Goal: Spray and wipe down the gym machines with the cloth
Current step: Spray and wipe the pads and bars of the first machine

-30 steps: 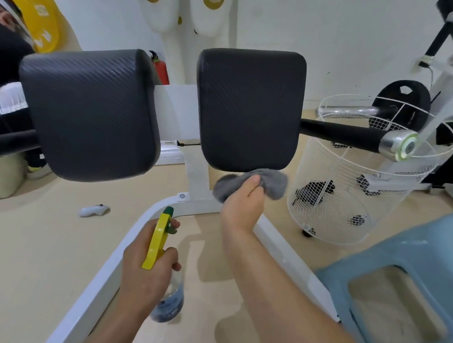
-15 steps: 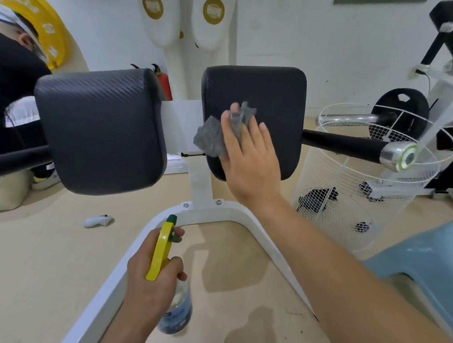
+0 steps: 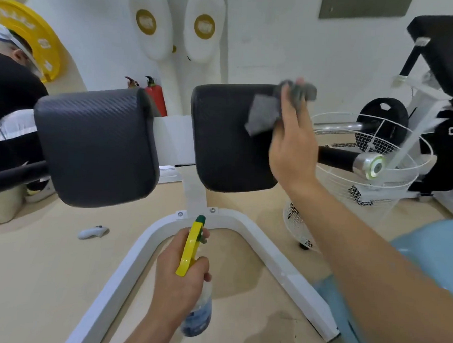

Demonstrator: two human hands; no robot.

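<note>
Beige flooring and a white wall enclose the gym area. At far left, a person in black (image 3: 9,94) sits before a yellow weight plate (image 3: 25,35). A small white handheld controller (image 3: 93,233) lies on the floor below the left black textured cushion pad (image 3: 95,146). A red fire extinguisher (image 3: 156,96) stands behind the gap between the pads. The white tubular machine frame (image 3: 125,278) spreads forward from the centre post. Over it, the left hand (image 3: 177,281) has its fingers clenched round the yellow-triggered clear spray bottle (image 3: 189,250), nozzle pointing forward. The right hand (image 3: 292,146) pinches the grey cloth (image 3: 265,113) between nearly straight fingers and presses it against the upper right corner of the right black cushion pad (image 3: 229,137). Further right sits a white wire basket (image 3: 332,177), with a pale blue plastic stool (image 3: 439,250) near it.
</note>
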